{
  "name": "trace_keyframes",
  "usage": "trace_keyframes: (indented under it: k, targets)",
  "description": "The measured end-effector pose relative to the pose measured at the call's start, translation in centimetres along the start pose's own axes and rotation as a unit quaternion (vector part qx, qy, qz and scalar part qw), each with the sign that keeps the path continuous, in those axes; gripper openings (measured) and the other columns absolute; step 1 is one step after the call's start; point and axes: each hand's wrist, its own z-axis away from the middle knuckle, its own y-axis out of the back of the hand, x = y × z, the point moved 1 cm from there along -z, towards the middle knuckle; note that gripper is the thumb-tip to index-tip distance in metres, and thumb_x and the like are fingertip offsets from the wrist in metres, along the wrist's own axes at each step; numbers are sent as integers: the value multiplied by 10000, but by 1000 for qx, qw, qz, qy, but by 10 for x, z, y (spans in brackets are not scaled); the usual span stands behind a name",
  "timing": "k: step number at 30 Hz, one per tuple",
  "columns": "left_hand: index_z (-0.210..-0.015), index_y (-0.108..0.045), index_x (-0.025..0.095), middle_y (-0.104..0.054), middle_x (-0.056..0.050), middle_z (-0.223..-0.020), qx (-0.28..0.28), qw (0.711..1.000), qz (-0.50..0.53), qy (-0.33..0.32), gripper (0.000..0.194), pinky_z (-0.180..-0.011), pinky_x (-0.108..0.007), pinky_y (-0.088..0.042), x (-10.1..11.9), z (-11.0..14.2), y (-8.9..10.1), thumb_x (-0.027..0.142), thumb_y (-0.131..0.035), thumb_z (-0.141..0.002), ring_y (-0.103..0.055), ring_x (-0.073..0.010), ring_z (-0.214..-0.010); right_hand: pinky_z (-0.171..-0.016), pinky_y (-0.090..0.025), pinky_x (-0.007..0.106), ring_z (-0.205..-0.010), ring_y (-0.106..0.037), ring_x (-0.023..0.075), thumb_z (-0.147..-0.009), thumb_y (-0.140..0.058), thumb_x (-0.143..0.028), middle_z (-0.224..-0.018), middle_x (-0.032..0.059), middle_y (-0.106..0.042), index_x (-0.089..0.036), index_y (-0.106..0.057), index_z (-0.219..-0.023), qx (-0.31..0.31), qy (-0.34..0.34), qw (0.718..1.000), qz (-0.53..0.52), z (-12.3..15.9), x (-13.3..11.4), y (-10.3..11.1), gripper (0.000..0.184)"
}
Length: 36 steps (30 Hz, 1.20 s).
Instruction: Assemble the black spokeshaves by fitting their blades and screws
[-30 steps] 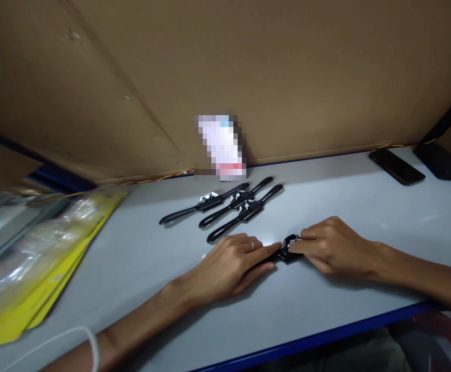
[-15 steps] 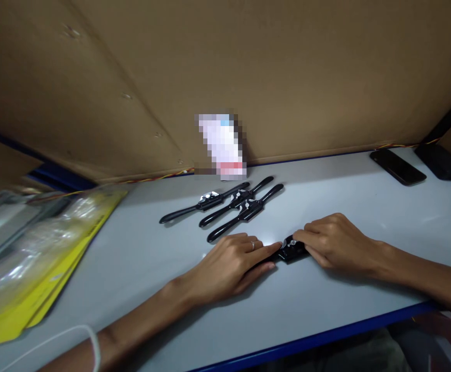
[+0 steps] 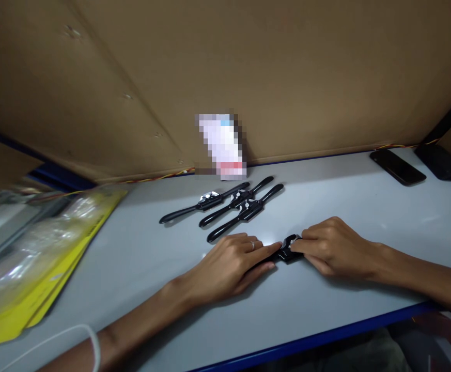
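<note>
1. Head view. Clock centred on the held tool [image 3: 287, 256], 12 toward the wall [image 3: 326, 82]. The tool appears to rest on the table [image 3: 225, 330], between the two hands.
2. Left hand [image 3: 235, 263], at 9: index finger and thumb clamped on the near handle, mostly hidden beneath them.
3. Right hand [image 3: 329, 248], at 3: fingertips gathered together on the bright fitting [image 3: 292, 242]. Whether they pinch or only press, we cannot tell; the far handle is hidden.
4. Technique, our judgement: pin the handle firmly, tool body flat, and work the fitting with light fingertips, clear of any sharp edge.
5. Edges: blue table edge [image 3: 318, 338] at 6; three tools [image 3: 251, 208] at 10 to 11, near the left knuckles; yellow packs [image 3: 93, 232] at 9, well apart.
6. Room: widest, we judge, toward 2, as far as the phone [image 3: 398, 168].
</note>
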Motion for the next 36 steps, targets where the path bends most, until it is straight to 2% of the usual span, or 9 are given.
trace_keyframes:
  k: [3,8,13,22,29,33,36]
  targets:
    - [-1296,-616,149,-675,-20,-783,-5,1000,-1,3,384,-582,-321,-482,0,1,-1,361,-356,-1110,-608,-164,-635,-557,-194,312,-556,-399,121,-892,-462,-62,-718,28,-672,-167,-716,-996,2,-7,1000,-4,0,0,0,294]
    - [-1294,-611,143,-677,-23,-784,-3,1000,5,1,380,-581,-319,-485,-1,1,-2,354,-353,-1111,-606,-163,-633,-557,-186,317,-547,-335,122,-847,-467,-46,-653,24,-620,-157,-681,-833,17,-27,999,8,-1,1,0,242]
    - [-1304,-610,149,-687,-32,-804,-2,1000,9,4,360,-595,-309,-489,-1,1,-1,343,-380,-1106,-610,-155,-644,-544,-178,306,-544,-293,120,-857,-463,-50,-630,4,-577,-169,-696,-847,19,3,1000,-19,0,-1,1,261]
    - [-1291,-622,152,-678,-27,-785,-10,1000,9,6,354,-597,-314,-486,-1,1,0,335,-387,-1098,-620,-156,-648,-560,-195,317,-558,-374,115,-867,-430,-54,-659,12,-625,-165,-646,-807,40,-59,997,-37,-1,2,0,250]
    - [-1289,-621,147,-682,-34,-792,-9,1000,5,5,356,-602,-318,-487,-1,2,-1,334,-384,-1099,-620,-161,-648,-570,-195,323,-558,-402,119,-877,-461,-72,-680,27,-652,-162,-663,-816,18,-82,996,-11,-1,1,1,230]
    - [-1296,-616,148,-681,-29,-791,-11,1000,5,5,343,-597,-310,-481,-1,1,1,327,-408,-1092,-612,-156,-643,-570,-202,314,-574,-430,121,-890,-465,-72,-732,35,-687,-159,-720,-994,2,-55,998,-19,-2,-1,3,289]
    - [-1313,-611,149,-683,-29,-800,-12,1000,6,5,347,-597,-312,-480,-1,1,1,328,-411,-1093,-610,-156,-648,-557,-197,309,-551,-391,116,-873,-468,-58,-703,22,-664,-171,-731,-981,-17,-16,999,-29,-2,-2,3,305]
